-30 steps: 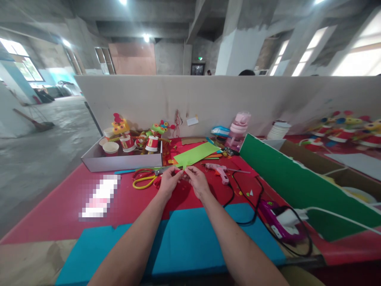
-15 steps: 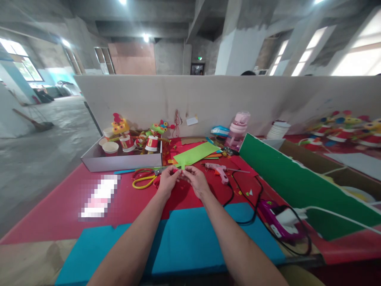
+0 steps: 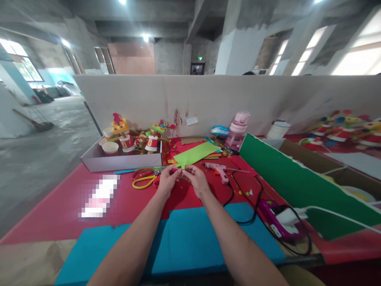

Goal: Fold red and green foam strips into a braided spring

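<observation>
My left hand (image 3: pixel 169 180) and my right hand (image 3: pixel 195 180) meet fingertip to fingertip above the red table cover. Between the pinched fingers shows a small red piece (image 3: pixel 176 171), mostly hidden, so its kind cannot be made out. A narrow light green strip (image 3: pixel 183 163) stands up just behind the fingertips; whether it is held or joins the large green paper sheet (image 3: pixel 198 153) behind is unclear. Left of my left hand lie yellow-and-red-handled scissors (image 3: pixel 144 182). A pink glue gun (image 3: pixel 219 171) rests to the right of my right hand.
A white box (image 3: pixel 125 161) with paper cups and cup figures stands at the left. The green-sided box (image 3: pixel 297 186) borders the right. A purple power socket (image 3: pixel 281 224) with cables sits at front right. Blue sheets (image 3: pixel 193 242) lie under my forearms; a pink bottle (image 3: pixel 237 131) stands behind.
</observation>
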{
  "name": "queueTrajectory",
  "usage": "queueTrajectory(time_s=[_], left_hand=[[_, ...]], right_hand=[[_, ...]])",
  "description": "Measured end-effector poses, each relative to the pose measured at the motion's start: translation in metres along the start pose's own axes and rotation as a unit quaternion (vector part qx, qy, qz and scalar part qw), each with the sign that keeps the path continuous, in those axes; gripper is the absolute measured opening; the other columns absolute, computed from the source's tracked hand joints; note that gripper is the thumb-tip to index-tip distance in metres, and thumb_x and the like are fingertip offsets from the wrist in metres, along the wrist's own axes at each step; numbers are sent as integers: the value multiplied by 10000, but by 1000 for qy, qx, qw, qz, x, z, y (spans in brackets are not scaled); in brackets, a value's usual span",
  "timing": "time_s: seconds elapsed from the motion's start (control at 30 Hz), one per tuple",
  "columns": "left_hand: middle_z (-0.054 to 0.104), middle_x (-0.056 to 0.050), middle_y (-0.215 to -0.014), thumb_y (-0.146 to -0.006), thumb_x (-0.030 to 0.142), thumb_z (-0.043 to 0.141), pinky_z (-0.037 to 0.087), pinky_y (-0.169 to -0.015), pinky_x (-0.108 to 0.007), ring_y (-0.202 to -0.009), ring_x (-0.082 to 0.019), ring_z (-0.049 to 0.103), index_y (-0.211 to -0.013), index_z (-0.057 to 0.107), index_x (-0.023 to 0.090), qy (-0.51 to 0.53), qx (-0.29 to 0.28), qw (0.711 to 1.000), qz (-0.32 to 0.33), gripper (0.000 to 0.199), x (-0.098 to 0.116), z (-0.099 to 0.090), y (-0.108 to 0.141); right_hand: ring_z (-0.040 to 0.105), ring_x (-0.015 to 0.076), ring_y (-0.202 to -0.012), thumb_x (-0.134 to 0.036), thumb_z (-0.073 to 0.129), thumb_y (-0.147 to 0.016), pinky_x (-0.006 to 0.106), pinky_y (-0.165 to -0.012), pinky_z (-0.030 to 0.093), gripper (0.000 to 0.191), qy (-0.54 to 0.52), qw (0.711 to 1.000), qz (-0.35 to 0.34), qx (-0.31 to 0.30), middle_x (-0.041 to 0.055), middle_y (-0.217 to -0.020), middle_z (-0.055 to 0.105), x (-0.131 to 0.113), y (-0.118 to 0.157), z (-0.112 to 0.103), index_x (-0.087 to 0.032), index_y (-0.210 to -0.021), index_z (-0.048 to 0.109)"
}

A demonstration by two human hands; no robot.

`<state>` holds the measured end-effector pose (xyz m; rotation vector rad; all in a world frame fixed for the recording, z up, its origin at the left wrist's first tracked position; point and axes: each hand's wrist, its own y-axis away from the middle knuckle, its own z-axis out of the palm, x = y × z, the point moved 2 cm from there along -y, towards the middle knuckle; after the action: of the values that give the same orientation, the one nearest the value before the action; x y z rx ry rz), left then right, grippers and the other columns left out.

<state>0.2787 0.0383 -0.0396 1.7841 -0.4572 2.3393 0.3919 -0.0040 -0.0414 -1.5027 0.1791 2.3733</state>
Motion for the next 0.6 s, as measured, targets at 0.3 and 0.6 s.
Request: queueTrajectory(time_s=[0.3,0.6], left_hand=[[570,21,-556,-614,387,769,381,-476,-189,-501,-83,501,-665,536,165,8,-4,1000,-3,326,1,1,1],[571,21,-565,-632,387,756,388,-482,-187,-509,-82,506,-670,528,165,4,-6,1000,-6,320,-1,0,0]], right_hand=[[622,134,-662,-347,816,-519,333,-758,538,350,-3,1000,-1,6,-19,-708,639,2,-1,0,-186,-747,605],[645,151,-702,-322,812,-530,342,-779,539,349,-5,1000,8,-11,-6,-744,675,2,-2,0,-186,-804,644]])
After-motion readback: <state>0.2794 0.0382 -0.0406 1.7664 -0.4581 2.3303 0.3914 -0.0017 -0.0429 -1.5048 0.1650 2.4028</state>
